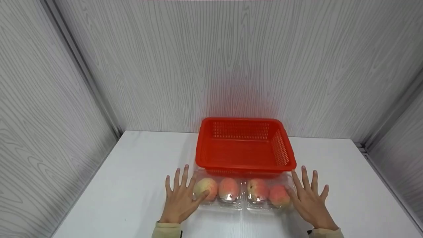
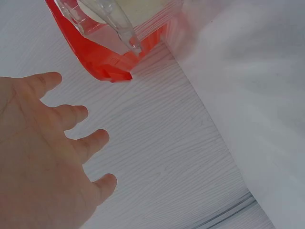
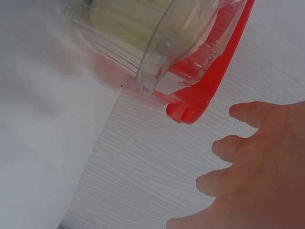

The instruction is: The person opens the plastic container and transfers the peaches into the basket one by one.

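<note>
Two clear plastic clamshell boxes (image 1: 231, 205) stand side by side on the white table, each with two peaches (image 1: 228, 189) inside. My left hand (image 1: 180, 203) is spread with straight fingers at the left end of the boxes, its thumb overlapping the leftmost peach in the head view. At the right end, my right hand (image 1: 310, 203) is spread the same way, its thumb close to the rightmost peach (image 1: 279, 195). Both wrist views show bare palms, the left hand (image 2: 43, 157) and the right hand (image 3: 267, 167), holding nothing. Whether either thumb touches plastic I cannot tell.
A red plastic basket (image 1: 243, 168) with slotted walls stands directly behind the boxes, nothing in it. The white table (image 1: 148, 158) ends at a grey wood-grain back panel (image 1: 158, 82). Similar panels rise at the left (image 1: 43, 115) and right.
</note>
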